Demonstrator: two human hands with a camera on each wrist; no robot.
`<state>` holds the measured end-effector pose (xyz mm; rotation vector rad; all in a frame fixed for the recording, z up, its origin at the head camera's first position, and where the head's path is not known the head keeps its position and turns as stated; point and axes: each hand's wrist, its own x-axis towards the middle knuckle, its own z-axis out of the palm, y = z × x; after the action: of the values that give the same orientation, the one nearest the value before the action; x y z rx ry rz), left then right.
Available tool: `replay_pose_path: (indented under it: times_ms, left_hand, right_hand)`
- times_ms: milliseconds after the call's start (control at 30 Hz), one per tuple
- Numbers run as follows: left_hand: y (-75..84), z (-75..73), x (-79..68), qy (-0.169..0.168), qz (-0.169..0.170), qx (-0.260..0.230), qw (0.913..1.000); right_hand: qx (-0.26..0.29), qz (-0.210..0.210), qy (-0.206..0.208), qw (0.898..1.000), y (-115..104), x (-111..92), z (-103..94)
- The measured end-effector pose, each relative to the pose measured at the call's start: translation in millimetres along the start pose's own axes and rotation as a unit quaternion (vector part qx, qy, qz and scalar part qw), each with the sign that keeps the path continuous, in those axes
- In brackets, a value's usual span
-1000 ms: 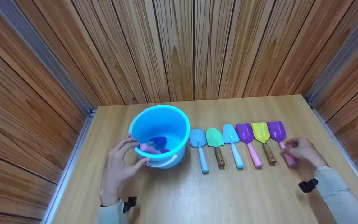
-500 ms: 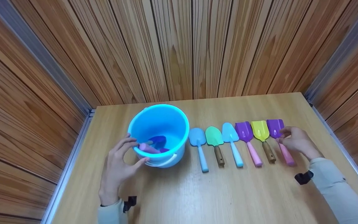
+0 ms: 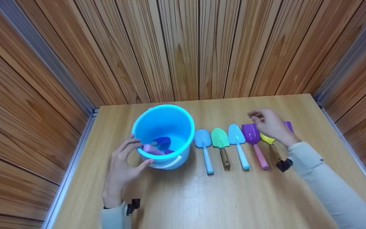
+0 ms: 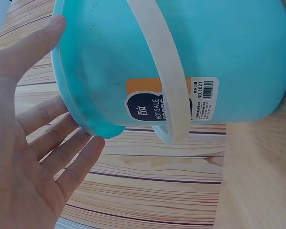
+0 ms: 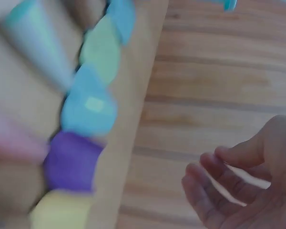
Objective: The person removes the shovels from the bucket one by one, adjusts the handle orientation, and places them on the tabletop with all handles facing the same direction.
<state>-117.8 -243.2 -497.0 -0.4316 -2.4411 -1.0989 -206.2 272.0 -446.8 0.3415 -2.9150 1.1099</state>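
Observation:
My left hand (image 3: 121, 171) rests its spread fingertips and thumb on the near-left rim of a blue bucket (image 3: 164, 119). In the left wrist view the fingers lie fairly straight along that rim. Inside the bucket are a pink handle (image 3: 152, 149) and a dark blue-purple blade (image 3: 164, 142). My right hand (image 3: 273, 125), loosely bent and holding nothing, hovers above the right end of a row of toy shovels. It partly covers the yellow shovel (image 3: 267, 139) and most of the rightmost purple shovel (image 3: 288, 125). Just left lies another purple shovel (image 3: 250, 133) with a pink handle.
Further left in the row lie a light blue trowel (image 3: 235, 135), a green trowel (image 3: 220, 137) and a blue shovel (image 3: 203, 138) beside the bucket. A wood-panelled wall (image 3: 186, 51) stands behind the table (image 3: 202, 200), with panels at both sides.
My right hand has left the rightmost purple shovel, first sliding up its handle, then moving left and up over the yellow one. The left hand and bucket stay put.

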Motion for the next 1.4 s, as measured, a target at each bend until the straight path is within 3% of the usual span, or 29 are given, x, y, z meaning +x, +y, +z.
replay_pose_path:
  times_ms: [133,400,600,700,867,1133,1267,1400]
  left_hand:
    - [-0.5,-0.5,0.2,0.002,-0.006,-0.004,1.0000]
    - [-1.9,-2.6,-1.6,0.004,-0.007,-0.006,1.0000]
    - [-0.2,-1.3,-0.9,0.000,-0.011,-0.009,0.9999]
    - [1.3,1.6,1.5,-0.007,-0.007,-0.010,0.9999]
    - [1.0,2.0,2.5,-0.009,-0.003,-0.001,1.0000]
    - [0.5,0.2,2.6,-0.001,0.006,-0.009,0.9999]
    - [1.2,0.0,3.4,-0.002,0.003,-0.014,0.9999]
    - [1.9,-0.8,3.8,-0.001,-0.001,-0.013,0.9999]
  right_hand:
    - [0.020,-0.068,-0.003,0.997,-36,17,24.1]
    - [0.037,-0.135,-0.046,0.989,-107,38,59.0]
    - [0.092,-0.173,-0.086,0.977,-147,44,86.0]
    - [0.102,-0.184,-0.110,0.971,-160,41,100.5]
    - [0.063,-0.199,-0.165,0.964,-176,38,127.1]
    - [-0.017,-0.214,-0.270,0.939,-199,44,160.2]
    - [-0.038,-0.217,-0.296,0.929,-208,46,169.5]
    - [-0.040,-0.218,-0.305,0.926,-211,49,174.9]
